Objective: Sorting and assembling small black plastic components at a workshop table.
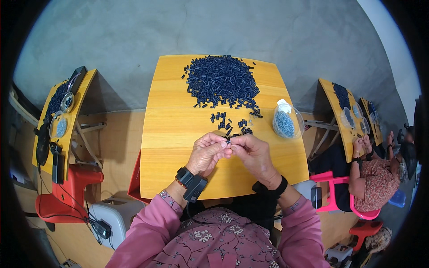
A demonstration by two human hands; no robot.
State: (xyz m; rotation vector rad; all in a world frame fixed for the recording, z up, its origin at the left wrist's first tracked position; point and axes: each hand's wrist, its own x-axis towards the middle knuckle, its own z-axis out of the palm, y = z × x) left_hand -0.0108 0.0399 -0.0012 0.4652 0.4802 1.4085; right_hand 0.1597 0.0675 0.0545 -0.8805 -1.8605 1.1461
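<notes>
My left hand (206, 155) and my right hand (255, 157) meet above the middle of the yellow wooden table (178, 178). Between their fingertips is a small black piece (229, 141), mostly covered by fingers and thumbs; both hands pinch it. Just beyond the fingers lies a loose scatter of short black tube-shaped pieces (219, 117). A large heap of the same dark pieces (221, 80) covers the far part of the table. On the right stands a clear round tub (286, 125) of tiny blue-grey pieces, with something white at its far rim.
At the left is another table (76, 120) with dark pieces and tubs, by a red chair (73, 192) and a grey stool (109, 219) with cables. On the right, a person (377, 183) sits on a pink chair (333, 192) at a similar table (333, 98).
</notes>
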